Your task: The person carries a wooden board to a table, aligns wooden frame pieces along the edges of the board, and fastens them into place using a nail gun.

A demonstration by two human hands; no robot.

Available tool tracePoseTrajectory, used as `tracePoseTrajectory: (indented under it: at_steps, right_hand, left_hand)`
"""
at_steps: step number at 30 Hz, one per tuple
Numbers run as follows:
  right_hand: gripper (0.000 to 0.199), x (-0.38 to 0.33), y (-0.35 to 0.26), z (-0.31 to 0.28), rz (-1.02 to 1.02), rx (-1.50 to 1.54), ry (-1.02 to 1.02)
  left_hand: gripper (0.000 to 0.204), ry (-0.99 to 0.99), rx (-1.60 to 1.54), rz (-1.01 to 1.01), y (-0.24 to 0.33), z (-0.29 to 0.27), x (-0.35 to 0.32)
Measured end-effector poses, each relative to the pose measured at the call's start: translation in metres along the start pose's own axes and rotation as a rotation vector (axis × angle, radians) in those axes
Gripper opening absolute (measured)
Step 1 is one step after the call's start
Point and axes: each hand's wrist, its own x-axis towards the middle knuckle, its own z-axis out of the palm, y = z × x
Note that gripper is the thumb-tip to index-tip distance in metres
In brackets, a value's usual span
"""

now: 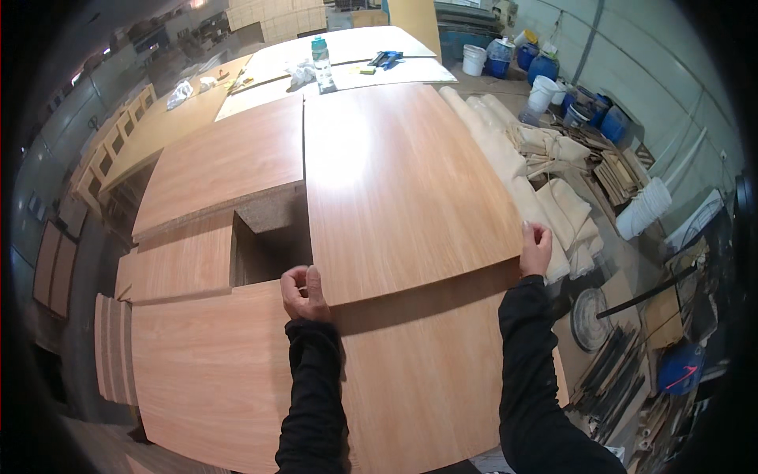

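Note:
A large wood-grain board (410,182) lies in front of me, its near edge casting a dark band of shadow on the wood-grain board below (422,387). My left hand (305,294) is closed at its near left corner, thumb up and fingers curled. At the near right corner, my right hand (536,250) is also closed, with bent fingers against the side edge. The fingertips' contact with the board is partly hidden at both corners.
More wood-grain boards (209,347) are stacked to the left, around a dark rectangular gap (272,249). A water bottle (321,65) stands on white boards (359,49) at the far end. Cream cloth bundles (564,213) lie along the right side, with buckets (543,93) beyond.

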Motion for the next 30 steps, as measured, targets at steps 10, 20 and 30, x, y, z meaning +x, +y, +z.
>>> tracePoseTrajectory:
  at_steps: [10,20,30]
  right_hand:
    - [0.048,0.028,-0.003,0.006,0.082,0.291,-0.543]
    - [0.040,0.034,-0.002,0.004,0.015,0.160,-0.591]
    - [0.041,0.051,0.017,-0.003,0.214,0.570,-0.874]
  left_hand:
    - [0.073,-0.418,0.022,0.347,-0.017,0.004,0.009]
    - [0.048,-0.355,-0.176,0.159,-0.006,-0.002,0.003]
    - [0.075,-0.382,-0.089,0.101,-0.001,0.008,0.000]
